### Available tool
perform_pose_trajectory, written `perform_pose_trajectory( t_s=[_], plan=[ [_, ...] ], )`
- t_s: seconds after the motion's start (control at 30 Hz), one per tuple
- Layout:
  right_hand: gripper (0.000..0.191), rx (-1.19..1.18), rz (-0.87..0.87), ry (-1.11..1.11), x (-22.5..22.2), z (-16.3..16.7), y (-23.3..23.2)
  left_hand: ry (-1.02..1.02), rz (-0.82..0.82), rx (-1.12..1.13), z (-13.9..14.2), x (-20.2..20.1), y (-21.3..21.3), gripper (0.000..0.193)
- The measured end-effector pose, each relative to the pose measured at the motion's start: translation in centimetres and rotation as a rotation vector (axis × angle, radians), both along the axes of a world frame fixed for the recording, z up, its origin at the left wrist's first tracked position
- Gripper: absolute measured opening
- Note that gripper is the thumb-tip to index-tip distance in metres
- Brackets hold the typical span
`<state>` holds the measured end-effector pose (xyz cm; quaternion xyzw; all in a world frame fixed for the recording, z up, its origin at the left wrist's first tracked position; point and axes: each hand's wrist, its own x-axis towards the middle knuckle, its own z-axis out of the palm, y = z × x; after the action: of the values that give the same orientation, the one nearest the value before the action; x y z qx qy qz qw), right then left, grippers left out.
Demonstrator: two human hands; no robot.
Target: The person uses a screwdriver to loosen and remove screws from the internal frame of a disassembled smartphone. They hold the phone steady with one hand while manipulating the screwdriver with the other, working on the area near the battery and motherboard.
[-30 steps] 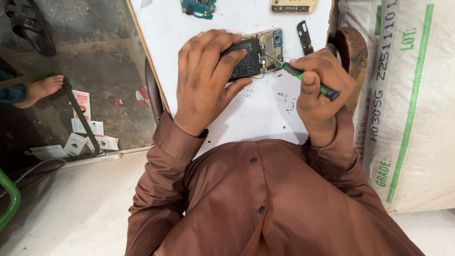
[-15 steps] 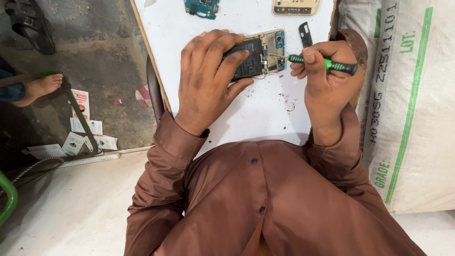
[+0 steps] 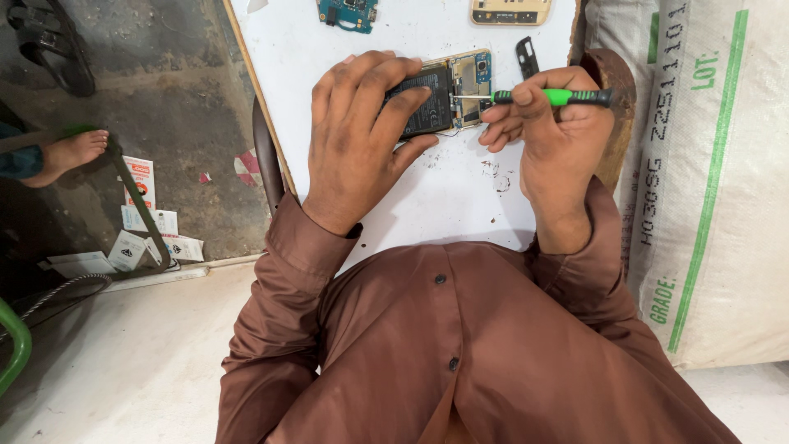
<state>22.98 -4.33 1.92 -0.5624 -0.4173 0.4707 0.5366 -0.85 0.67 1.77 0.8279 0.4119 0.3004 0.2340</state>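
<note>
Left hand [image 3: 362, 140] lies flat, pinning the opened phone [image 3: 444, 94] at upper centre; right hand [image 3: 559, 131] grips a screwdriver [image 3: 542, 97], tip inside. Disassembly looks partly done, board still seated.

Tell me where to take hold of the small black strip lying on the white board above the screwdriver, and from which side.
Probably best pinched across its narrow width near the middle of the black strip, coming from straight above. It lies flat on the white board, long and thin, so its long edges offer the shortest span. The right hand with the screwdriver sits just below it, so approach from the far end.
</note>
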Motion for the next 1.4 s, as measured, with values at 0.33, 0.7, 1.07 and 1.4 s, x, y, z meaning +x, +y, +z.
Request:
perform_pose_trajectory(
  t_s=[0.33,0.7,1.07,1.4],
  plan=[
    [0.028,0.083,0.0,-0.112,-0.6,0.7,-0.8,0.003,0.003,0.0,0.2,-0.1,0.0,0.056],
    [0.019,0.12,0.018,-0.29,-1.8,1.4,-1.2,0.005,0.005,-0.006,0.2,-0.1,0.0,0.055],
    [0.025,-0.041,-0.015,-0.039,0.2,0.9,1.6,-0.003,-0.001,0.002,0.1,-0.1,0.0,0.054],
    [0.023,0.042,-0.007,-0.094,-0.2,1.2,0.8,-0.004,-0.003,-0.002,0.4,-0.2,0.0,0.053]
  ],
)
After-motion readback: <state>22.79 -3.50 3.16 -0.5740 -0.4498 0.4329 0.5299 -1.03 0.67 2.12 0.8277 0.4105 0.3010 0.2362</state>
